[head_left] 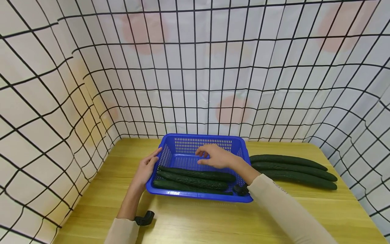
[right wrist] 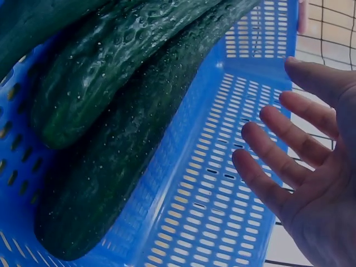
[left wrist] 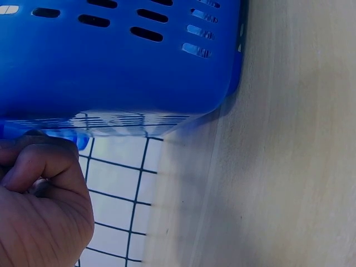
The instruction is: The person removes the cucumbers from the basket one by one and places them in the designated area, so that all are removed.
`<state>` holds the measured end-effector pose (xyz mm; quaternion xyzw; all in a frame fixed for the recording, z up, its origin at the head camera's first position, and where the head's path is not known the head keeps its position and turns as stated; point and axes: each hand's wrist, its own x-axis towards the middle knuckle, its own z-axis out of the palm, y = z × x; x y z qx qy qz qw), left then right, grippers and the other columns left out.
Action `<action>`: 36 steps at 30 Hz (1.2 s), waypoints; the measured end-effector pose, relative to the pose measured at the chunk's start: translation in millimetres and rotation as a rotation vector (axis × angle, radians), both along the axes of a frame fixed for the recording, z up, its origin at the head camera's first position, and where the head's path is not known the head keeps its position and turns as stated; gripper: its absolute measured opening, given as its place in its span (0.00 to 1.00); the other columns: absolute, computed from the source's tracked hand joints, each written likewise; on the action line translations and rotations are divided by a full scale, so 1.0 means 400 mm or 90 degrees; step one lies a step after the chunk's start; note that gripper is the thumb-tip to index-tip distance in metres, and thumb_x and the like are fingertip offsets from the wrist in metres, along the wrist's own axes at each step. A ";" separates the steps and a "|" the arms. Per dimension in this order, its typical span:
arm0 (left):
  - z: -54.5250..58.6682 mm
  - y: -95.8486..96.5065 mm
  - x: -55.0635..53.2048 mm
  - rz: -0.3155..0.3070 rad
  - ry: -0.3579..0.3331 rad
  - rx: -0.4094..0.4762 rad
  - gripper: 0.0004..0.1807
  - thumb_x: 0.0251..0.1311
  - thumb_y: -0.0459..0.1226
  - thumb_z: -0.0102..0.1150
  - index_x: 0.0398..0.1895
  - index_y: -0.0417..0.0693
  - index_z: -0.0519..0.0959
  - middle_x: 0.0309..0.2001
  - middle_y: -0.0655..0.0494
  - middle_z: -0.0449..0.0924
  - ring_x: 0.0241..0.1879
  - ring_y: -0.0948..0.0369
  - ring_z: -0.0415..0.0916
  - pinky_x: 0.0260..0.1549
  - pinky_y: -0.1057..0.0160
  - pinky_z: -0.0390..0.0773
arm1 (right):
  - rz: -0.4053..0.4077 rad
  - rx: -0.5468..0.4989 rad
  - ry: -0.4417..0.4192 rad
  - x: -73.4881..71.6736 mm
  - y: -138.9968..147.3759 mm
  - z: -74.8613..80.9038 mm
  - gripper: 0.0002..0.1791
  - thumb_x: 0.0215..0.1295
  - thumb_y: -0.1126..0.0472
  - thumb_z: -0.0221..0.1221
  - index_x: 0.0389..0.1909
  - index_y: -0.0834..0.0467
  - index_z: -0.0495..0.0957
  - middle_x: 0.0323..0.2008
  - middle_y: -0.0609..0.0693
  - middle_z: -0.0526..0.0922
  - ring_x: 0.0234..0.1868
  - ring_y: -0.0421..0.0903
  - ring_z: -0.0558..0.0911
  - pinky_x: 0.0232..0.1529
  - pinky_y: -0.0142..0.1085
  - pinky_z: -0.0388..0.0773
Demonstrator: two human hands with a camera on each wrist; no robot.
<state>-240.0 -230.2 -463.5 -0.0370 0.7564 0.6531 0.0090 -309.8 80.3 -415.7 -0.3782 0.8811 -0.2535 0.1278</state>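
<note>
A blue plastic basket [head_left: 199,197] with slotted walls stands on the wooden table. Several dark green cucumbers [head_left: 195,183] lie side by side along its near half; their bumpy skin and rounded ends show large in the right wrist view. My left hand [head_left: 147,169] grips the basket's left rim, and its bent fingers show beside the blue wall in the left wrist view. Over the basket's inside hovers my right hand [head_left: 217,156], fingers spread and loosely bent, holding nothing and apart from the cucumbers. Its palm and fingertips [right wrist: 295,67] are plain in the right wrist view.
Three more cucumbers [head_left: 292,166] lie on the table right of the basket, partly behind the right forearm. A black wire grid [head_left: 189,81] with white sheeting behind encloses the back and sides. Black wrist devices [head_left: 145,218] sit at both wrists.
</note>
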 end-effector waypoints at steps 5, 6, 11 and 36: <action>-0.002 0.001 -0.002 -0.001 0.002 0.000 0.24 0.80 0.42 0.45 0.75 0.63 0.71 0.80 0.53 0.59 0.72 0.52 0.62 0.67 0.53 0.66 | 0.004 -0.002 -0.010 -0.005 -0.003 -0.011 0.21 0.73 0.53 0.62 0.63 0.56 0.78 0.59 0.56 0.83 0.57 0.54 0.83 0.58 0.47 0.79; -0.003 0.001 -0.001 -0.001 0.002 -0.002 0.24 0.80 0.42 0.45 0.75 0.63 0.71 0.80 0.53 0.59 0.72 0.52 0.63 0.67 0.54 0.66 | 0.005 0.000 -0.014 -0.005 -0.004 -0.014 0.21 0.73 0.53 0.62 0.63 0.56 0.78 0.58 0.56 0.83 0.56 0.53 0.83 0.57 0.47 0.80; -0.002 0.001 0.001 0.000 0.000 -0.007 0.24 0.80 0.43 0.44 0.75 0.64 0.71 0.80 0.54 0.60 0.70 0.52 0.65 0.64 0.56 0.69 | 0.014 0.005 -0.035 -0.005 -0.008 -0.027 0.21 0.74 0.53 0.62 0.62 0.57 0.78 0.58 0.58 0.83 0.53 0.49 0.83 0.55 0.45 0.81; -0.003 0.002 -0.001 0.004 0.004 0.012 0.24 0.80 0.42 0.45 0.75 0.61 0.71 0.80 0.53 0.58 0.74 0.51 0.60 0.72 0.47 0.61 | 0.081 0.132 -0.120 -0.009 0.002 -0.072 0.21 0.72 0.49 0.63 0.60 0.54 0.81 0.52 0.48 0.85 0.56 0.46 0.82 0.58 0.43 0.79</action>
